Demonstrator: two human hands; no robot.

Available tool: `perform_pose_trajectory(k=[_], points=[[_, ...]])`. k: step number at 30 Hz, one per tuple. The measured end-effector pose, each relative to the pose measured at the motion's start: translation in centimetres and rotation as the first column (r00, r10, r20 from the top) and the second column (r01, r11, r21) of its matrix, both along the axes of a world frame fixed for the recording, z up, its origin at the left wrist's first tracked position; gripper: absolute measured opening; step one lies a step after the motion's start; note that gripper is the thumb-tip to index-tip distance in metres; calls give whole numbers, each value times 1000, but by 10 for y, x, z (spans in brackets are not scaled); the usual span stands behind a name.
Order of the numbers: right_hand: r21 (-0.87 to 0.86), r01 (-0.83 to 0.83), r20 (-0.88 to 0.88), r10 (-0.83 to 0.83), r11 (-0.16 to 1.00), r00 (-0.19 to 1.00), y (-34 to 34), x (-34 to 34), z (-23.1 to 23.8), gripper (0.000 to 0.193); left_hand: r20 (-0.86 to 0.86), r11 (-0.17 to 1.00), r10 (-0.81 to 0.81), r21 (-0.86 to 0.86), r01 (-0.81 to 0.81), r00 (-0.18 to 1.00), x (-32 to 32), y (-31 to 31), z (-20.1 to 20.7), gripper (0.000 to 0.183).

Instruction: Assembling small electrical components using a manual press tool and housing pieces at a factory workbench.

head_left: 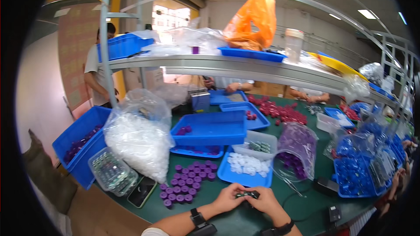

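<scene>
My left hand [228, 198] and my right hand [266, 200] meet at the table's front edge, fingers closed around small dark-green metallic parts [247, 195]. Fingers partly cover these parts, so their exact kind and number stay unclear. Just beyond my hands lies a shallow blue tray [238, 177] bearing white plastic pieces [248, 164]. A clear tub [273, 142] of similar greenish metal parts rests at that tray's far side. To the left of my hands, several purple caps [188, 181] stand grouped on the green table [183, 213].
Left are a clear bag of white pieces [135, 142], a box of metal parts [111, 172], a phone [142, 191] and a blue bin [81, 166]. A tipped bag of purple caps [298, 144] and tweezers [294, 187] lie right. Overhead runs a metal shelf [192, 63]. Co-workers sit opposite.
</scene>
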State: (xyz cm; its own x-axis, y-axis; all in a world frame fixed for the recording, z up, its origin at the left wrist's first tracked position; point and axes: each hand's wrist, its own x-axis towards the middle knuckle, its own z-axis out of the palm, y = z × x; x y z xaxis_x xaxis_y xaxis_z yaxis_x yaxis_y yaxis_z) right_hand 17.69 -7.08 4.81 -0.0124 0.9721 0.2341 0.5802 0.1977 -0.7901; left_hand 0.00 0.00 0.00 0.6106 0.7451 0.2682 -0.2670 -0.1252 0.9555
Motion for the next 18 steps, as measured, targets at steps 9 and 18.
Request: perform_pose_trajectory(k=[9, 18], points=[[178, -84, -8, 86, 981, 996, 1, 2, 0, 33, 72, 985, -113, -123, 121, 991, 11, 5, 0, 30], [67, 91, -154, -80, 994, 985, -4, 3, 3, 25, 4, 984, 2, -179, -1, 1000, 19, 0, 17, 21]])
